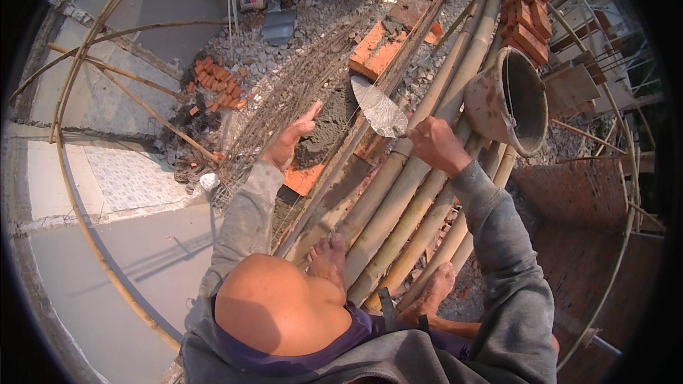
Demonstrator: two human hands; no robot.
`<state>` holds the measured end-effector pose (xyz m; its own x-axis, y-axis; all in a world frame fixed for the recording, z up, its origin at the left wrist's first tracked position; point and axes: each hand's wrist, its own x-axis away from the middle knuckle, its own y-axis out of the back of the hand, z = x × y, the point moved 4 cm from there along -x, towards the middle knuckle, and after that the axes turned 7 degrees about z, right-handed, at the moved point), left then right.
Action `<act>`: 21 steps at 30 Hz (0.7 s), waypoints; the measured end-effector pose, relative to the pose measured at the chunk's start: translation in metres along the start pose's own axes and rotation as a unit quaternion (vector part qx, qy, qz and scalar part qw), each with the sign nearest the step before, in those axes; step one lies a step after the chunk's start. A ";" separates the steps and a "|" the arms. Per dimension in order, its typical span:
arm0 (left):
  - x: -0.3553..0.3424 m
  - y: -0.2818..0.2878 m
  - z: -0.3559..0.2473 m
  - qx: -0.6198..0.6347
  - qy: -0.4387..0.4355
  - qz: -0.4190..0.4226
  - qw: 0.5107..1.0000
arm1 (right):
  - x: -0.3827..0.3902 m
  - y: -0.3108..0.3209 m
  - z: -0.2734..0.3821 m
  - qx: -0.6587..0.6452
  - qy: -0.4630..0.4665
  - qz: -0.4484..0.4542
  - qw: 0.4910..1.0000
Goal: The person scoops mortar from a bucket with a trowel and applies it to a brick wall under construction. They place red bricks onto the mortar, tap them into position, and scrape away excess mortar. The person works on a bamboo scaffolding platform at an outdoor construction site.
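Note:
Closed round the handle of a metal trowel (378, 107), my right hand (439, 144) is above the bamboo poles. The trowel's pale blade points up and left, toward the laid orange bricks (376, 52), its tip close to their near end. A bed of wet grey mortar (327, 128) covers the wall top between those bricks and another orange brick (304, 180) nearer me. On the left side of this mortar is my left hand (292, 139), fingers stretched out and nothing held in it. Whether its fingers touch the mortar I cannot tell.
My bare feet stand on bamboo poles (398, 192) running alongside the wall. A bucket (491, 99) tilts on the right, with stacked bricks (526, 18) beyond it. Loose bricks (217, 84) lie on rubble at left. Thin bent bamboo strips (71, 192) cross the left side.

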<state>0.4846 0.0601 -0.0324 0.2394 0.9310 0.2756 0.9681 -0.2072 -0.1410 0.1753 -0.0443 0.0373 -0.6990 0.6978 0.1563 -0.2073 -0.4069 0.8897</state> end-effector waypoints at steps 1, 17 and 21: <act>0.000 0.001 0.000 0.013 0.005 -0.006 1.000 | 0.002 0.001 -0.002 -0.042 -0.006 0.013 0.999; -0.023 0.047 0.026 0.165 0.030 -0.013 0.986 | 0.147 0.275 -0.132 0.336 -0.219 -0.120 0.908; -0.053 0.047 0.017 0.150 0.038 -0.008 0.988 | 0.120 0.234 -0.199 0.489 -0.247 -0.009 0.836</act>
<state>0.5160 0.0059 -0.0700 0.2391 0.9062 0.3489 0.9093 -0.0829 -0.4078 -0.0930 -0.1733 0.1792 -0.2841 0.9553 0.0817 0.6135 0.1156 0.7812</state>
